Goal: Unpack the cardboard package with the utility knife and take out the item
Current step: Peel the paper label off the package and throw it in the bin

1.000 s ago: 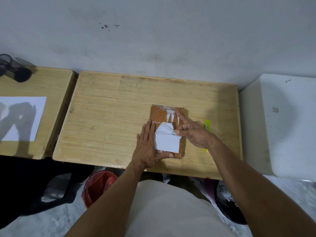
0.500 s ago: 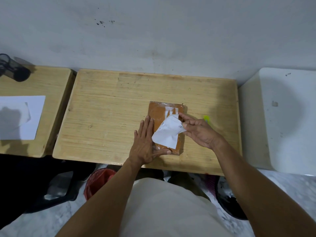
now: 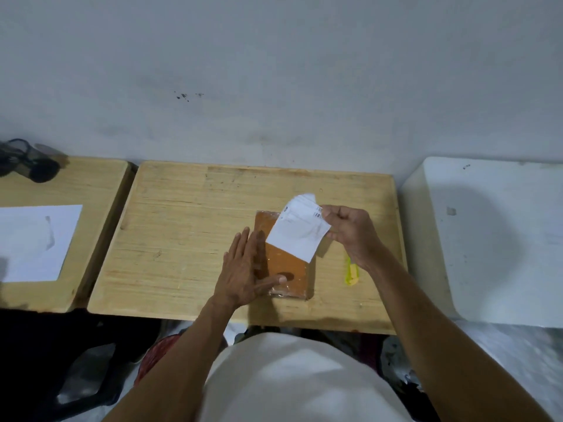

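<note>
A flat brown cardboard package (image 3: 288, 266) wrapped in clear tape lies on the wooden desk (image 3: 189, 226). My left hand (image 3: 243, 269) lies flat along its left edge, thumb pressing on its near end. My right hand (image 3: 350, 233) pinches a white shipping label (image 3: 300, 233) that is lifted off the package and hangs over its far end. A yellow utility knife (image 3: 351, 274) lies on the desk to the right of the package, partly hidden under my right wrist.
A second wooden desk (image 3: 91, 190) stands to the left with a white paper sheet (image 3: 36, 242) and a dark object (image 3: 27, 161) at its back. A white block (image 3: 487, 239) sits to the right. A red bin (image 3: 158, 351) is on the floor below.
My right hand has peeled the white label off the package and raised it up and to the right. My left hand stays flat on the package.
</note>
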{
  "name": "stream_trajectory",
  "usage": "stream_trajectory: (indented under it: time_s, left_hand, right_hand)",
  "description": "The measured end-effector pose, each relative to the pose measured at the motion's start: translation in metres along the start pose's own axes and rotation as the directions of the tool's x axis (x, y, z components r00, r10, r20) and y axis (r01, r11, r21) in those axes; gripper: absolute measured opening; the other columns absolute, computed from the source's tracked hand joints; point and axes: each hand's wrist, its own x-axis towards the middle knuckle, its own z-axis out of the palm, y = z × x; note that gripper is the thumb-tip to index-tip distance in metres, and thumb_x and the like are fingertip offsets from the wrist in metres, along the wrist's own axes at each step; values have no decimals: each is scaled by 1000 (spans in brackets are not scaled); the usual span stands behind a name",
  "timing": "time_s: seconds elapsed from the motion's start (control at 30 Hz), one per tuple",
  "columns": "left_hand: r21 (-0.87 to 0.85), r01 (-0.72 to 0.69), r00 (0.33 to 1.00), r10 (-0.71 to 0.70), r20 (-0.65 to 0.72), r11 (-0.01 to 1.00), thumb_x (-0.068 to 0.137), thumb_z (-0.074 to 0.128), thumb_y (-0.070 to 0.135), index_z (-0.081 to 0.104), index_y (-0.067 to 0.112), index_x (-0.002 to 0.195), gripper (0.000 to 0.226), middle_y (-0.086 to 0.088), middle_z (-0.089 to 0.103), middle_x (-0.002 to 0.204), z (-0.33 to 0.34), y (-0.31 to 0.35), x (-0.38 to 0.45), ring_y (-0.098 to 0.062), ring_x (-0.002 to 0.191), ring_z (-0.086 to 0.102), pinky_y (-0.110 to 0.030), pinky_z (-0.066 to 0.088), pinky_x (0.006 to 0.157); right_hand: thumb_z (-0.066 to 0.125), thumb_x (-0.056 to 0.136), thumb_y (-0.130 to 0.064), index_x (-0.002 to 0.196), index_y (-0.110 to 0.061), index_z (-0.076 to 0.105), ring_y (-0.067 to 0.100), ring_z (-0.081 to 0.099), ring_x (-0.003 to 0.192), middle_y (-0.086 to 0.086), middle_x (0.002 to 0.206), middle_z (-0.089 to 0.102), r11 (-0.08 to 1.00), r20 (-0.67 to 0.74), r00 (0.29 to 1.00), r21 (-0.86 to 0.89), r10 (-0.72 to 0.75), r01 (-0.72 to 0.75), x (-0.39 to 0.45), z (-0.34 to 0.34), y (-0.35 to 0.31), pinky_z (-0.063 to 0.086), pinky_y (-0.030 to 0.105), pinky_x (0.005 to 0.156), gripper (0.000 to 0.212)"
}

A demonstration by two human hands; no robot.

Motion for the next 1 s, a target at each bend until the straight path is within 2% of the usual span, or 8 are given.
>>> stream_trajectory:
  time_s: [0.07,0.13,0.23,0.4,0.63,0.8,0.9,1.0]
  left_hand:
    - [-155,89,996,-85,33,984,58,70,79,4,22,158,132,0,5,165,-17,13,-1,-17,151,-4,-43,10,123]
    - [-347,176,984,-168,54,921,60,84,62,17,26,156,122,6,27,157,-34,25,0,-17,146,23,-35,28,113]
    - [-444,72,991,-115,-71,893,69,78,64,40,38,144,89,19,46,139,-51,47,2,-8,129,46,-34,45,100]
    - [-542,-64,983,-42,-181,838,87,70,44,52,31,137,54,7,70,113,-52,88,3,-11,104,66,-30,56,82]
    - [-683,-57,956,-157,-247,729,88,72,16,60,23,121,35,-4,73,91,-32,109,-16,-18,81,67,-28,51,64]
    - [-681,-66,965,-128,-231,730,89,70,10,58,21,109,26,-18,66,86,-31,125,-25,-17,72,62,-30,48,57]
    - [-661,-107,965,-81,-248,743,89,68,5,64,18,96,15,-7,63,75,-30,133,-27,-14,69,57,-30,44,60]
    - [-643,-131,978,-6,-206,755,85,71,-1,72,20,95,22,-2,73,95,-31,136,-27,-18,84,65,-38,52,70]
  right_hand:
    - [65,94,-15,90,-13,76,23,67,87,19,95,74,1000,-22,1000,-11,-17,17,-4,2,-9,54,49,82,12]
    - [65,94,-13,86,-11,75,23,67,84,14,89,74,1000,-33,999,-8,-23,23,-9,3,-18,55,54,86,13]
    - [64,94,-14,84,-8,73,20,68,80,9,83,74,999,-5,999,-27,-47,47,-19,6,-29,55,54,85,15]
    - [65,94,-14,85,-7,73,20,69,82,12,86,75,998,13,998,11,-62,62,-33,3,-33,56,53,86,13]
    - [71,89,-15,85,-13,75,18,69,87,12,94,75,995,-49,995,-38,-90,89,-58,-13,-22,58,52,85,6]
    - [71,87,-8,97,-20,67,9,67,82,-4,84,72,930,-28,947,-201,-320,309,-69,-26,-22,57,29,76,16]
    - [67,90,-3,89,-16,72,8,68,83,-7,86,73,899,60,936,-263,-348,351,-72,-35,-24,54,24,74,14]
    - [65,92,-4,97,-14,76,5,70,88,-6,94,76,938,85,960,-204,-267,279,-73,-46,-27,52,19,77,16]
